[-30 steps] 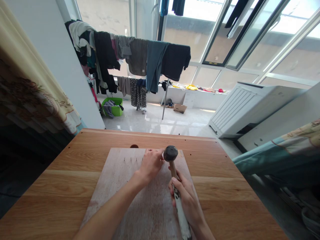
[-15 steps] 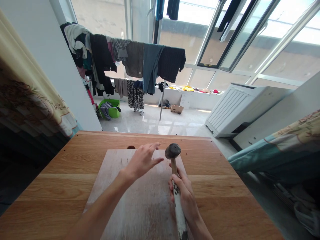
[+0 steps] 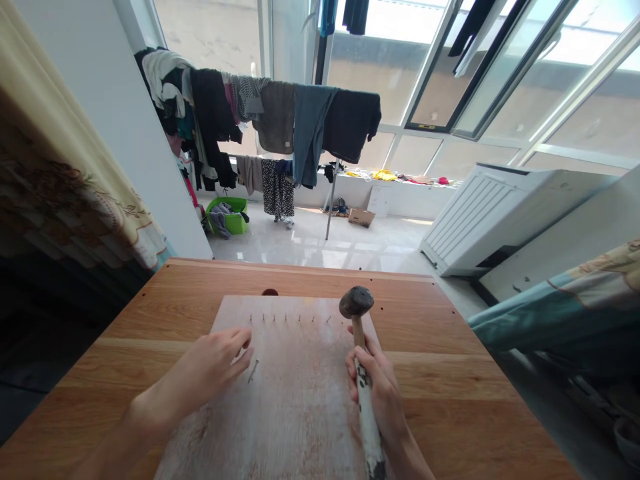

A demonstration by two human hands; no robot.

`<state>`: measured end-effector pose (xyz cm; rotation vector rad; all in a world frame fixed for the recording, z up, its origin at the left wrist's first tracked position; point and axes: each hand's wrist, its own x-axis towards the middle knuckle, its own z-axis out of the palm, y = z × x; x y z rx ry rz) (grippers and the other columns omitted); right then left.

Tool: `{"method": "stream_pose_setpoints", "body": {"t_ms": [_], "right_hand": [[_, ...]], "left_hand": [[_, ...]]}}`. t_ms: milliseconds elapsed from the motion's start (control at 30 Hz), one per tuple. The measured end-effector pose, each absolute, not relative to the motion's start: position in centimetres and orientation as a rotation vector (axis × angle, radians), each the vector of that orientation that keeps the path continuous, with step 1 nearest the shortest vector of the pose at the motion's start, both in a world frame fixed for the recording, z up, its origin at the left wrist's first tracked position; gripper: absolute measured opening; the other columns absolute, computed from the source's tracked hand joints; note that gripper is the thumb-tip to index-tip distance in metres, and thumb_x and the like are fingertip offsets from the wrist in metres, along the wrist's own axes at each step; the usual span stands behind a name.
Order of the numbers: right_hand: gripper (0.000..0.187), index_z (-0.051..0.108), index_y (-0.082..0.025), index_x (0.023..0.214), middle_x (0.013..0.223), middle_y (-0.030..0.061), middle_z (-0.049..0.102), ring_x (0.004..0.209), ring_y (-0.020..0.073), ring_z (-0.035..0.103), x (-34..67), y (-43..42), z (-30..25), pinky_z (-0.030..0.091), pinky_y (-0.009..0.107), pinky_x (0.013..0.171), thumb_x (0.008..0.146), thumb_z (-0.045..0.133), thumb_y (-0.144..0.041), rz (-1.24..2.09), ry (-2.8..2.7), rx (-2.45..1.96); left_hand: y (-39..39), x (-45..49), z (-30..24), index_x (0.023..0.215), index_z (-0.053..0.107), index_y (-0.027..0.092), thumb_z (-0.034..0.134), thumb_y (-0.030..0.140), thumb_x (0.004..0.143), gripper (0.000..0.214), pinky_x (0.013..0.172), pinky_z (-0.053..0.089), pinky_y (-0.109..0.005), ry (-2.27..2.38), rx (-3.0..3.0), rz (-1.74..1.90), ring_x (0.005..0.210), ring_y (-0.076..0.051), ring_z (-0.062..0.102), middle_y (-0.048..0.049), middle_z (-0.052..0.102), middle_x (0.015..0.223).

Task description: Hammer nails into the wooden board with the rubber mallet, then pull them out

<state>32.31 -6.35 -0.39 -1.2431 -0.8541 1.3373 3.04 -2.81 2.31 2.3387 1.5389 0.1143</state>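
Observation:
A pale worn wooden board [image 3: 300, 407] lies on the brown wooden table [image 3: 160, 313]. A row of several small nails [image 3: 286, 318] stands along the board's far edge. My right hand [image 3: 381, 393] is closed around the handle of a hammer [image 3: 357, 303], whose dark head hangs just above the board's far right corner. My left hand [image 3: 213, 367] rests on the left part of the board, fingers curled, pinching a loose nail [image 3: 253, 371] that slants down onto the board.
A round hole [image 3: 270, 292] is in the table beyond the board. Past the table are a rack of hanging clothes [image 3: 280, 120], a green laundry basket [image 3: 231, 217], a white cabinet [image 3: 490, 213] and patterned curtains [image 3: 65, 167] on both sides.
My left hand has left the nail row at the far edge and come back left and nearer, now holding a loose nail. The hammer has stayed in my right hand, its head shifting slightly right.

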Motion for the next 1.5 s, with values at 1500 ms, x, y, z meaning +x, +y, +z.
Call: {"method": "stream_pose_setpoints", "body": {"t_ms": [1500], "right_hand": [[0.053,0.056,-0.019,0.129,0.061,-0.0095,0.049,0.038,0.0065,0.037,34.1,-5.0,0.0,0.028,0.016,0.032,0.085,0.069,-0.044,1.231,-0.524,-1.06]], "left_hand": [[5.5,20.7,0.3,0.091,0.074,0.021,0.057,0.017,0.099,0.019,0.085,0.04,-0.035,1.082,2.679,0.473,0.094,-0.021,0.064,-0.0042,0.076,0.094]]}}
